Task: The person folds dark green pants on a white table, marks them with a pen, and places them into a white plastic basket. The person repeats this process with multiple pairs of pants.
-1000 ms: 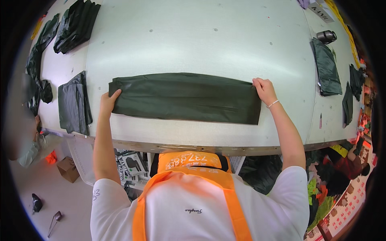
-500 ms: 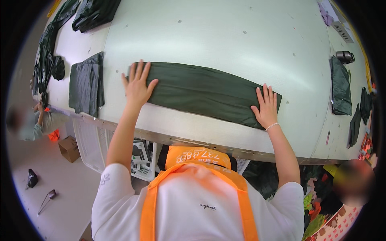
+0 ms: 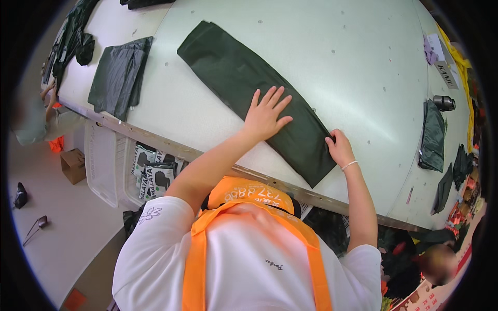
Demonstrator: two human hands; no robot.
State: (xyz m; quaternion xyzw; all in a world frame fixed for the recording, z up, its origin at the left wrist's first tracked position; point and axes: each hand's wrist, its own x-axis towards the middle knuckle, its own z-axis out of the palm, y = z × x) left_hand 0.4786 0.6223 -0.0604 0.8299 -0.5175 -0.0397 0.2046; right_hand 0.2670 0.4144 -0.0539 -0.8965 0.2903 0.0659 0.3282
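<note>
Resting the left hand with spread fingers on dark green cloth slanting lengthwise from far left to near right, pinching its edge with the right hand

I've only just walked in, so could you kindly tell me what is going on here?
A person is handling a long, folded dark green cloth, which lies slanted on a pale table. The left grip is spread flat about midway along it; the right grip holds its edge near the closer end. Another folded dark cloth lies further left.
</note>
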